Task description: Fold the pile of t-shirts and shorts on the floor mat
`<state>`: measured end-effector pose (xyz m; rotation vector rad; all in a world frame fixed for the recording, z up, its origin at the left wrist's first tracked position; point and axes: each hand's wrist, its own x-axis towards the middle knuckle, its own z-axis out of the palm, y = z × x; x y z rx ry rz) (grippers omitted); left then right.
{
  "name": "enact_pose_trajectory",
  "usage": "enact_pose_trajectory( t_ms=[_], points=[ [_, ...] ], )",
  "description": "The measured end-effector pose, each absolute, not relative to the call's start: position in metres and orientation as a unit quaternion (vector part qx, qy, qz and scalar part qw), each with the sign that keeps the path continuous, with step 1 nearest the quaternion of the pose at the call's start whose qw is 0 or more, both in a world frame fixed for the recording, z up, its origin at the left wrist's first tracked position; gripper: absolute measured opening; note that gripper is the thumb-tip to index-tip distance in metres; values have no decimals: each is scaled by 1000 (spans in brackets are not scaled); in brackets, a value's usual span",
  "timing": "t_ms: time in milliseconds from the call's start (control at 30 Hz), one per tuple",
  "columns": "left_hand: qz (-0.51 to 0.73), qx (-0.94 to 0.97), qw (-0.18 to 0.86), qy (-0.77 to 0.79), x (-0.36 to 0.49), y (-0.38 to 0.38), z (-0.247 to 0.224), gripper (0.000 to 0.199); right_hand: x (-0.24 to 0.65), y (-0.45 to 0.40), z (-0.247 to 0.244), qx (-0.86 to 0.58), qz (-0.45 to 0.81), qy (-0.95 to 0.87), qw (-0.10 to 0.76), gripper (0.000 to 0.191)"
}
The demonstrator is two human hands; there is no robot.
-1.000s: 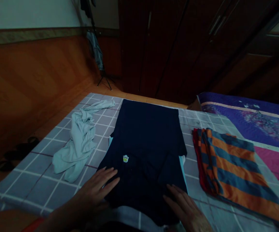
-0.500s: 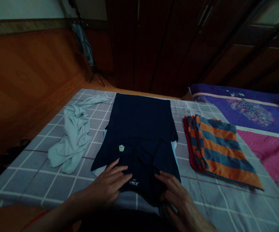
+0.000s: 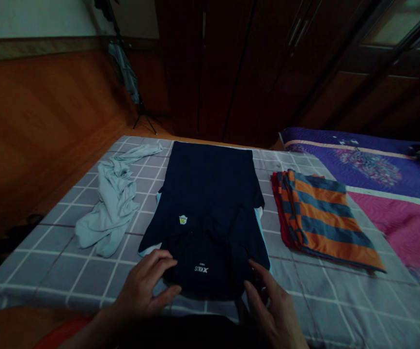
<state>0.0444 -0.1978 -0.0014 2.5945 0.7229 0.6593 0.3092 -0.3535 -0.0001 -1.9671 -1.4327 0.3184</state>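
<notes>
A dark navy shirt (image 3: 213,179) lies spread flat, its collar end toward me. It has light blue and white side trim, a small yellow-and-white badge (image 3: 182,219) and white lettering (image 3: 201,269) near the collar. At the collar's left edge is my left hand (image 3: 147,283), its thumb and fingers apart and their tips touching the cloth. My right hand (image 3: 273,303) is at the right edge, forefinger and thumb also apart, with fingertips against the navy cloth. The other fingers of my right hand are partly hidden in shadow.
A crumpled pale grey-green garment (image 3: 111,208) lies to the left on the checked grey bedsheet (image 3: 60,247). Folded orange-and-blue striped clothing (image 3: 329,218) sits at the right, with red cloth under it. Beyond are a purple-and-pink bed cover (image 3: 387,203), a dark wardrobe (image 3: 224,72) and a tripod stand (image 3: 142,116).
My hands have moved apart, from on top of the cloth to the two sides of the collar. The collar end now lies flatter and straighter. The view has shifted slightly.
</notes>
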Motion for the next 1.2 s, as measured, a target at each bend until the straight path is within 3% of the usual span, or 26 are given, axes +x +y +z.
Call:
enact_pose_trajectory(
  t_ms=[100, 233, 333, 500, 567, 633, 733, 833, 1000, 1200],
  points=[
    [213, 928, 146, 269, 53, -196, 0, 37, 303, -346, 3, -768, 143, -529, 333, 40],
    [128, 943, 125, 279, 68, -196, 11, 27, 293, -336, 9, -691, 98, -612, 371, 24],
    [108, 956, 114, 249, 73, -196, 14, 27, 293, -333, 14, -620, 100, -685, 371, 33],
    [171, 977, 119, 54, 69, -194, 12, 21, 304, -340, 15, -570, 80, -761, 300, 49],
    [171, 973, 152, 30, 65, -193, 14, 18, 307, -345, 10, -578, 69, -748, 317, 52],
    [150, 964, 213, 59, 60, -193, 18, 25, 307, -350, 4, -601, 57, -714, 353, 52],
    [129, 932, 303, 151, 54, -193, 21, 54, 304, -357, -7, -667, 54, -640, 377, 50],
    [133, 909, 342, 198, 56, -195, 19, 78, 299, -360, -15, -735, 134, -533, 397, 54],
    [137, 912, 345, 178, 61, -196, 12, 78, 293, -357, -13, -731, 234, -456, 450, 64],
    [177, 909, 336, 171, 56, -193, 8, 70, 295, -351, -4, -727, 86, -566, 380, 50]
  ],
)
